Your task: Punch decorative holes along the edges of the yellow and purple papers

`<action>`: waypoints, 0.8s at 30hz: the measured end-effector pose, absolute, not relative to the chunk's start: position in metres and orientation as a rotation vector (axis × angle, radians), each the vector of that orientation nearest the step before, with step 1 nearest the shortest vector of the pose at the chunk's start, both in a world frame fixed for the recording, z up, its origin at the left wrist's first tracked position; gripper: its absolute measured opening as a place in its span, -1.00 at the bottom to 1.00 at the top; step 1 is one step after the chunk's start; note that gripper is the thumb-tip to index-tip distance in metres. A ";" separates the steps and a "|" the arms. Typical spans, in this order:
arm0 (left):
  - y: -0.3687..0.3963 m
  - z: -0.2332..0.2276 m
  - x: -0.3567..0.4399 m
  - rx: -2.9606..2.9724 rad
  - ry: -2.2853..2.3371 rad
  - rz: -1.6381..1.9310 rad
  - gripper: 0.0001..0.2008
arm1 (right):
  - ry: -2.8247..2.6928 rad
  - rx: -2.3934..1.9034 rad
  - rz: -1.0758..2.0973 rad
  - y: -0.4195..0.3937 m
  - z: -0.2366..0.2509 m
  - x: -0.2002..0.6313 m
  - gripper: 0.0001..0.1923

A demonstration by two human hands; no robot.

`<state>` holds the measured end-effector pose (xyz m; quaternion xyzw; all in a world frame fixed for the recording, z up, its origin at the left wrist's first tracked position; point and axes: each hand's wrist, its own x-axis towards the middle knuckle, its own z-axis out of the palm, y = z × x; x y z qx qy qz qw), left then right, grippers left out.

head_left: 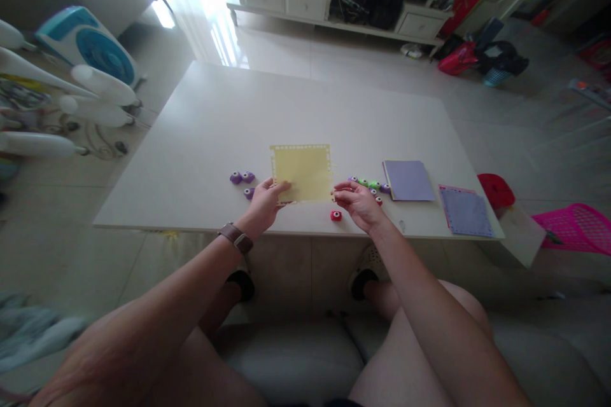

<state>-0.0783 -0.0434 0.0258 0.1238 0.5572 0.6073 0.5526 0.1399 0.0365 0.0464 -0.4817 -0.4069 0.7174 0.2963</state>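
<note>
A square yellow paper sheet (305, 172) with small cut-outs along its edges is held up above the white table. My left hand (264, 203) is closed on its lower left part, the thumb lying on top. My right hand (357, 202) has its fingers pinched at the lower right corner of the paper. Just below that corner sits a small red craft punch (336, 215). Purple punches (242, 177) stand left of the paper, one partly behind my left hand. Green punches (369, 184), with purple and red ones, lie behind my right hand.
On the table (229, 102), a stack of purple paper (409, 180) lies to the right. Nearer the right corner are edge-punched purple sheets (465, 210) over pink. A red container (496, 194) and a pink basket (575, 227) stand beyond the table's right end.
</note>
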 end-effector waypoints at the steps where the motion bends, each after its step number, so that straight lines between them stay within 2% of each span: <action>1: -0.043 0.023 -0.079 0.303 1.319 1.425 -0.62 | -1.089 -1.284 1.900 0.036 0.046 0.140 -0.56; 4: -0.044 0.015 -0.081 0.307 1.473 1.345 -0.63 | -1.116 -1.292 1.867 0.036 0.046 0.139 -0.56; 6: -0.046 0.012 -0.082 0.339 1.671 1.344 -0.54 | -1.145 -1.297 1.855 0.035 0.045 0.139 -0.56; 9: -0.049 0.017 -0.081 0.766 1.862 1.398 -0.44 | -1.244 -1.286 1.875 0.033 0.043 0.138 -0.56; 13: -0.055 0.032 -0.070 1.612 1.638 1.156 -0.71 | -1.456 -1.257 1.890 0.028 0.043 0.137 -0.55; 15: -0.056 0.035 -0.064 1.805 1.486 1.022 -0.75 | -1.535 -1.235 1.909 0.024 0.043 0.136 -0.54; 24: -0.053 0.022 -0.066 1.926 1.343 0.809 -0.75 | -1.602 -1.202 1.925 0.017 0.047 0.131 -0.59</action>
